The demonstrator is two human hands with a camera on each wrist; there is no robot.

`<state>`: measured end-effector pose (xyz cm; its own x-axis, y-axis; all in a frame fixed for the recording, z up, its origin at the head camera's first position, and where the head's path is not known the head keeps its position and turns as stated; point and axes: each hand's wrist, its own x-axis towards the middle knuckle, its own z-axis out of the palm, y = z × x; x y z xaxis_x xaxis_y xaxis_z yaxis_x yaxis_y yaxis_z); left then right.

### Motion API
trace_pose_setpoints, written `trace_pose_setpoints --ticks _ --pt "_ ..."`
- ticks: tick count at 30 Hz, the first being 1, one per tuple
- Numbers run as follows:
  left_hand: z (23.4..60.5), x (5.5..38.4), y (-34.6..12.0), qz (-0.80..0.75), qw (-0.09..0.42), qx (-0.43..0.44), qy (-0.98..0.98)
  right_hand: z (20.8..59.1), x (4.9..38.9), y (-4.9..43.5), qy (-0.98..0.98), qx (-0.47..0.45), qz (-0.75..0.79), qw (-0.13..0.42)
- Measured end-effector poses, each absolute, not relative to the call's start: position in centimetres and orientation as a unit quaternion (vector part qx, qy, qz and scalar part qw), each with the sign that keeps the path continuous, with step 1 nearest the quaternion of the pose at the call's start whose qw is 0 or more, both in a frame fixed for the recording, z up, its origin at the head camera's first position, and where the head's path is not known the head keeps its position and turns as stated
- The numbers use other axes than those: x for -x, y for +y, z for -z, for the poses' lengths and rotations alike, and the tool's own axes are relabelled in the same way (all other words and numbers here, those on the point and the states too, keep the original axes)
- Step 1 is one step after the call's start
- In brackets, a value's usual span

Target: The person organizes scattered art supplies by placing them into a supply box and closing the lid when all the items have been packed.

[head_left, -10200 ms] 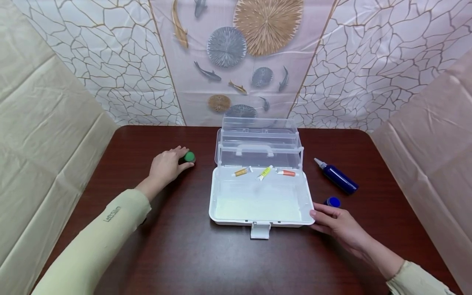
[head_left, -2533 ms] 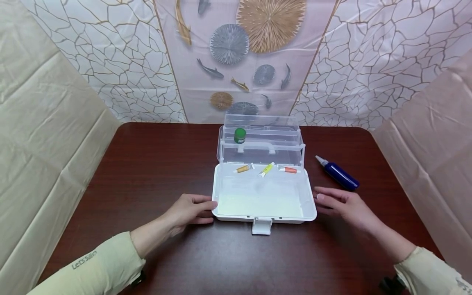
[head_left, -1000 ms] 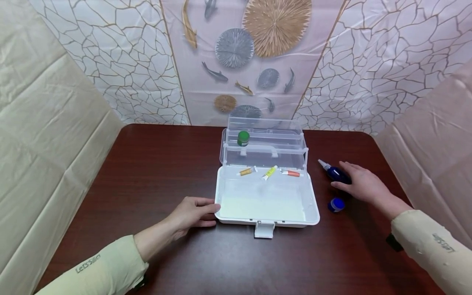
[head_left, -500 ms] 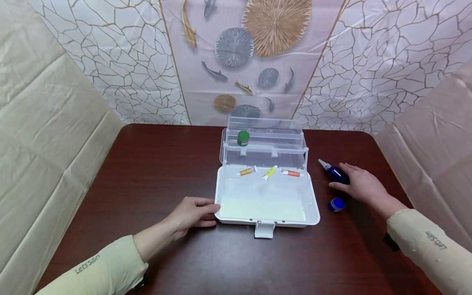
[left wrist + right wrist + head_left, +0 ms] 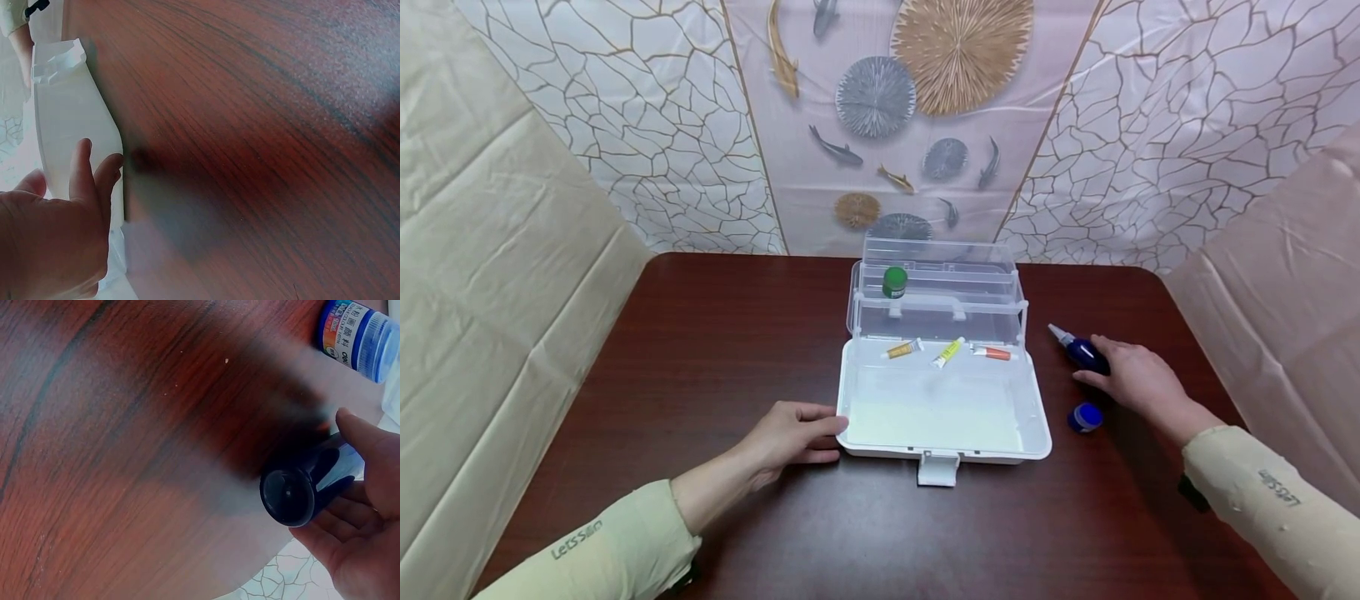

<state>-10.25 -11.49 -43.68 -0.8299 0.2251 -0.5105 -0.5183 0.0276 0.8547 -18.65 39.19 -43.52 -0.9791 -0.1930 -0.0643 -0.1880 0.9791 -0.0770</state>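
Observation:
A white toolbox [image 5: 936, 417] with a clear, raised lid and trays stands mid-table. My left hand [image 5: 786, 437] rests at its front left corner, thumb on the rim and fairly straight fingers along the outer wall, as the left wrist view also shows. To the right lies a dark blue squeeze bottle [image 5: 1086, 354] with a pale pointed nozzle. My right hand [image 5: 1142, 383] grips its rear part, thumb on one side and fingers round the other. The right wrist view shows the bottle's round base [image 5: 287, 497]. A small blue-lidded paint jar [image 5: 1086, 417] stands nearer me.
A green paint jar [image 5: 894, 282] sits in the upper tray. Orange-brown [image 5: 902, 348], yellow [image 5: 949, 352] and red-orange [image 5: 994, 353] paint tubes lie in the lower tray. A front latch [image 5: 937, 468] hangs down. Patterned fabric backs the dark wooden table [image 5: 730, 333].
The green jar has gone from my left hand at the table's left into the upper tray. My left hand came to the toolbox; my right hand left the toolbox's side and took hold of the bottle.

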Motion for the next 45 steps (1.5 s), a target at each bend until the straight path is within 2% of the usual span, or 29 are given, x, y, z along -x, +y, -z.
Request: trace_pose_setpoints --ticks 7,16,27,39,45 --pt "43.7 10.2 -11.4 -0.685 0.272 0.109 0.667 43.6 18.5 39.7 0.993 0.102 0.034 0.046" --pt "43.6 10.2 -11.5 -0.686 0.270 0.108 0.667 44.0 18.3 39.9 0.987 0.154 0.043 0.007" --pt "43.6 10.2 -11.6 -0.690 0.273 0.105 0.663 44.4 17.9 39.7 0.976 0.202 0.044 -0.064" --pt "43.5 10.2 -11.5 -0.686 0.282 0.097 0.664 41.5 16.3 39.6 0.951 0.246 0.037 -0.185" --pt "43.6 10.3 -11.6 -0.687 0.281 0.098 0.663 39.5 15.6 38.4 0.935 0.279 0.036 -0.214"
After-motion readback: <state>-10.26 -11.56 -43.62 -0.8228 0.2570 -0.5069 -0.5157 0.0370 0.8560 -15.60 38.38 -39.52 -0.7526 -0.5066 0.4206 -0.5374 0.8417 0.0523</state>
